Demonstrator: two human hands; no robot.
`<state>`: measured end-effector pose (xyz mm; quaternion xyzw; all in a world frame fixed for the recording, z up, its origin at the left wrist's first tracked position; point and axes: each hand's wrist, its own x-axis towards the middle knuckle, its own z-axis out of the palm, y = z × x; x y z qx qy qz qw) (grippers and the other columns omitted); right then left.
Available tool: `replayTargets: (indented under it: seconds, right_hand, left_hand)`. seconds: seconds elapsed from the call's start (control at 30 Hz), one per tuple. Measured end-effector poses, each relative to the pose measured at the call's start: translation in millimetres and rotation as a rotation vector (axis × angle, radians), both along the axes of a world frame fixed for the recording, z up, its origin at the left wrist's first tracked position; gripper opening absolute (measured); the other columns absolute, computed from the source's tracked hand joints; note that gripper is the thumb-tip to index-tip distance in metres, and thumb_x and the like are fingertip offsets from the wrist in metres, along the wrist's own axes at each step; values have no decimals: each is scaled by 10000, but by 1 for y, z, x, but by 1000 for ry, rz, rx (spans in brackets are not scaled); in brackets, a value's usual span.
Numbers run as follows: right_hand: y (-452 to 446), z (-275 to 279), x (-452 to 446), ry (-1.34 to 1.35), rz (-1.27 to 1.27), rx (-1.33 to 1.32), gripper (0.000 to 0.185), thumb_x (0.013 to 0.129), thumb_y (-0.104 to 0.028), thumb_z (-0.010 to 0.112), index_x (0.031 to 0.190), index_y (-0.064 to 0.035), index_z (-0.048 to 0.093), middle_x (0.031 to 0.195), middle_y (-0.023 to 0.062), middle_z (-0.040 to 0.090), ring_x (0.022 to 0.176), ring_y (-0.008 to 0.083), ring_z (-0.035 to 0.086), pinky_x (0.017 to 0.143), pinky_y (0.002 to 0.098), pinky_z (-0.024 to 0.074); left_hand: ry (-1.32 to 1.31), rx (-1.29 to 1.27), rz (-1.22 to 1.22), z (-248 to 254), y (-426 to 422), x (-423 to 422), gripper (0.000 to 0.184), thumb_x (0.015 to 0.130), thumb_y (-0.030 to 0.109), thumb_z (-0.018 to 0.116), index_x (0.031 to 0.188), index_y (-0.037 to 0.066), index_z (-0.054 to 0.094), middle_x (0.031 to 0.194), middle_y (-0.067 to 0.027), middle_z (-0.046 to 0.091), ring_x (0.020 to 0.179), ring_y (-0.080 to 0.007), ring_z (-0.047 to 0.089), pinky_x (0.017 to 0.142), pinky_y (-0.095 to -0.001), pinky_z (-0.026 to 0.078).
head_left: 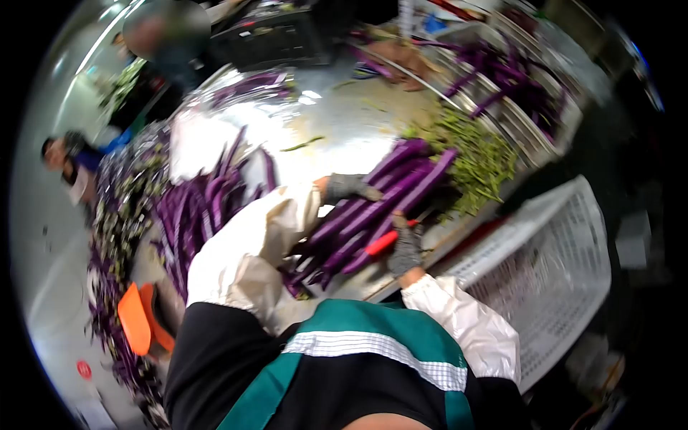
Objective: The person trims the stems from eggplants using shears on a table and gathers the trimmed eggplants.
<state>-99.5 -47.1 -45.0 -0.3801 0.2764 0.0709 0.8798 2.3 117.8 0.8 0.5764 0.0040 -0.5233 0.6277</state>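
Observation:
Long purple eggplants lie in a bundle on the metal table in front of me. My left hand, in a grey glove with bare fingertips, grips across the top of the bundle. Beside its right edge, my right hand, gloved the same way, is closed round a red-handled tool. The working end of that tool is too blurred to make out. Cut green stem pieces are heaped just beyond the right ends of the eggplants.
More eggplants stand piled at the left, near clear plastic wrap. A crate at the far right holds eggplants. A plastic-lined box stands by the table edge. An orange object is at lower left. Other people are in the background.

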Motion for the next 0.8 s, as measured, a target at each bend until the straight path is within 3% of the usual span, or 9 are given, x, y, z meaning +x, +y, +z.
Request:
replayTargets:
  seconds: [0.17,0.37,0.47,0.5,0.57,0.63,0.67,0.7,0.8]
  right_hand:
    - [-10,14,-13,-70,-29,-68,591,674,-174,719,1174,-99,413,1062,14,506,932,168,494,815,321,433]
    - [-11,74,-7,-336,92,-409,557,730,-250,669,1176,-48,405,1067,45,494,906,168,483,824,315,404]
    - [-6,109,20,-673,200,-402,628,699,-167,692,1226,-47,373,1102,65,490,937,195,495,848,330,406]
    - [-5,115,35,-785,270,-434,707,675,-276,719,1238,-48,358,1127,70,476,960,206,489,857,333,405]
    - [1,143,65,-1008,376,-593,791,579,-224,788,1214,-12,365,1124,83,452,976,190,470,869,314,389]
    - [11,152,100,-1218,416,-860,822,545,-256,790,1204,-4,369,1135,120,445,986,196,472,859,310,400]
    - [22,165,120,-1674,243,-1348,769,517,-244,779,1148,5,415,1057,108,478,927,191,489,802,303,427]
    - [42,229,94,-1405,700,-1141,721,488,-254,781,1077,9,458,951,94,496,842,196,497,743,297,438]
    - [114,288,79,-1628,1095,-1029,708,455,-292,803,1016,3,487,881,91,496,779,208,493,713,294,433]
  left_hand:
    - [-228,-78,-22,-8,-9,-13,657,678,257,714,1204,6,412,1066,-117,561,905,-208,569,800,-328,482]
    - [-452,-244,205,75,-1,-42,586,623,173,752,1126,20,493,1000,-113,582,880,-180,562,792,-321,475]
    - [-619,-367,395,113,12,-58,609,587,160,758,1117,15,493,978,-99,585,877,-169,557,781,-311,471]
    - [-716,-421,483,122,17,-62,627,575,166,766,1118,16,490,982,-96,582,893,-170,550,793,-310,463]
    - [-788,-293,626,147,35,-83,693,567,154,774,1165,25,449,1051,-92,552,955,-175,520,829,-315,437]
    - [-999,-334,852,138,42,-97,788,575,175,779,1233,41,368,1133,-86,498,1008,-167,484,848,-310,420]
    - [-993,-321,982,139,44,-111,776,579,183,779,1225,38,375,1129,-87,501,1007,-171,486,847,-310,422]
    - [-982,-309,1109,139,46,-126,764,582,191,778,1217,34,383,1125,-87,505,1006,-174,488,845,-310,425]
    - [-955,-459,1235,107,57,-156,582,690,194,706,1181,41,434,1065,-86,552,985,-241,521,831,-377,446]
